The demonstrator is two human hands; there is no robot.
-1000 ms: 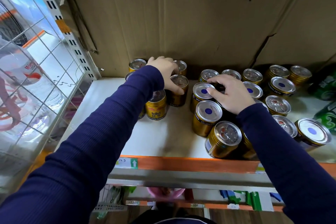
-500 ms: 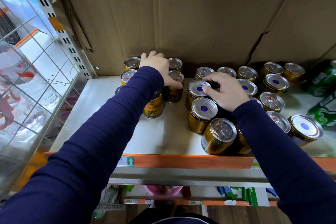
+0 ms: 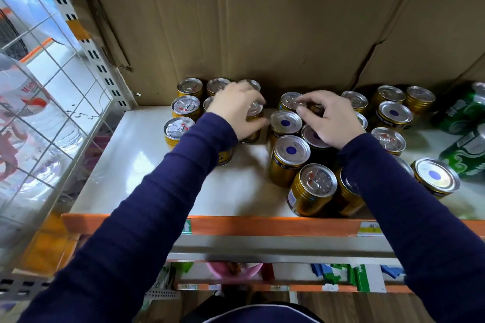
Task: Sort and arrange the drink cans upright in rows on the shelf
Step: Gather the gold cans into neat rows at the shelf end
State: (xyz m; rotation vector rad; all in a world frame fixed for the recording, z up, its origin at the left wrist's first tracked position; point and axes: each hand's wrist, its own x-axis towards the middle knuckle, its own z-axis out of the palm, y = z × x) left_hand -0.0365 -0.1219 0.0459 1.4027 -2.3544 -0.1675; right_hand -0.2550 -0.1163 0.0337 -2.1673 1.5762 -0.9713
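Gold cans (image 3: 284,170) with silver tops stand in two loose groups on the white shelf (image 3: 136,165): a tidier block at upper centre-left against the cardboard (image 3: 236,21), and a crowded cluster right of centre that runs down to the orange front edge, several with a blue-dot end upward. The left hand (image 3: 236,113) curls fingers and thumb round the wall of the middle can (image 3: 254,126), at the right edge of the left block, and grips it. The right hand (image 3: 330,120) arches over the back of the cluster, fingertips (image 3: 301,99) bent down at a can top; whether they pinch a rim or only touch it I cannot tell. Green cans (image 3: 462,113) lie on their sides at far right. The gold cans are probably full, so fairly heavy for their size, rigid, and smooth enough to slip, and a hard squeeze might dent the wall. They are best taken round the body, thumb opposite fingers, or by the top rim from above where neighbours crowd in; one nudged can could topple others
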